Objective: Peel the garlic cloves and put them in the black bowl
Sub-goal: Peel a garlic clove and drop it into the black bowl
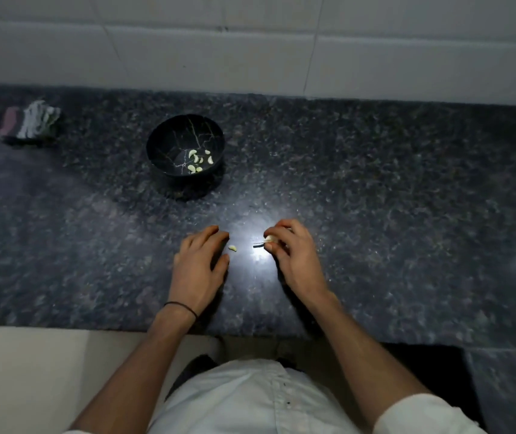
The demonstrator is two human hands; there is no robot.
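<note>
Granite counter point(407, 183): left hand point(201, 264), fingers slack and empty, beside a peeled clove point(232, 248) due next for the black bowl point(184, 183); right hand point(292, 255) curled round more garlic point(270, 239) and possibly a blade point(258, 245).

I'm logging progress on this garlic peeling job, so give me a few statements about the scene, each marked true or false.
1. The black bowl already holds several peeled cloves. True.
2. The left hand grips a clove. False: it holds nothing; a loose clove lies on the counter beside its fingers.
3. The right hand holds a garlic piece. True.
4. The bowl stands between the two hands. False: it stands farther back, toward the wall.
</note>
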